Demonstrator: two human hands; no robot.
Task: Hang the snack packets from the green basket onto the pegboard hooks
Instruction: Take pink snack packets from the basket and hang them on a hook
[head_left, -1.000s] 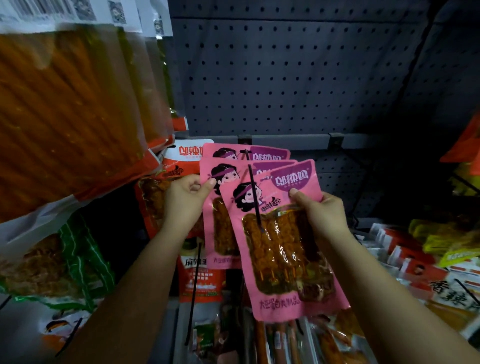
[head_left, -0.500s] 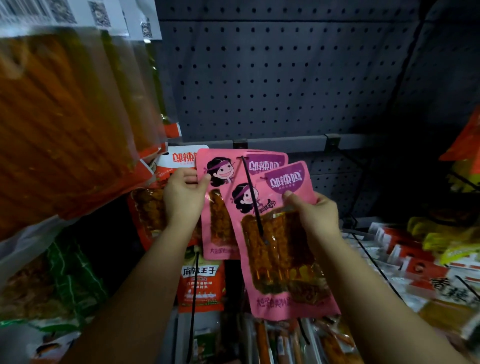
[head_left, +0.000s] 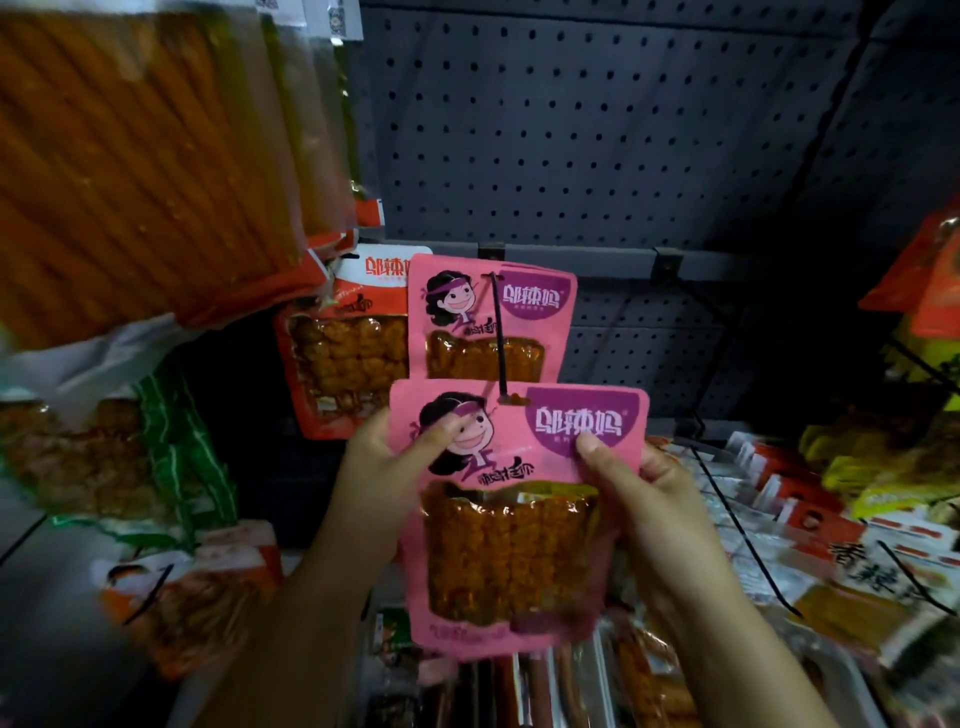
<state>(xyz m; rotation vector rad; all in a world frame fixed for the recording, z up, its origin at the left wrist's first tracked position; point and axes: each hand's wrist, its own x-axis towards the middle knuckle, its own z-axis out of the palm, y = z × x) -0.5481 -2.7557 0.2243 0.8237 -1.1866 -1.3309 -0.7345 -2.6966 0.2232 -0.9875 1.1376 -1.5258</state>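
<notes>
Holding the nearest pink snack packet (head_left: 519, 514) by its upper corners, the left hand (head_left: 387, 467) and right hand (head_left: 636, 480) each keep a pinching grip on it, thumbs on the front, remaining fingers hidden behind. Its bottom edge is blurred. The black hook (head_left: 497, 338) meets the packet's top hole; whether the tip is through is hard to tell. Behind it, a second pink packet (head_left: 491, 322) hangs on the same hook, its lower half covered. Farther back stands the grey pegboard (head_left: 597, 130). No green basket shows.
</notes>
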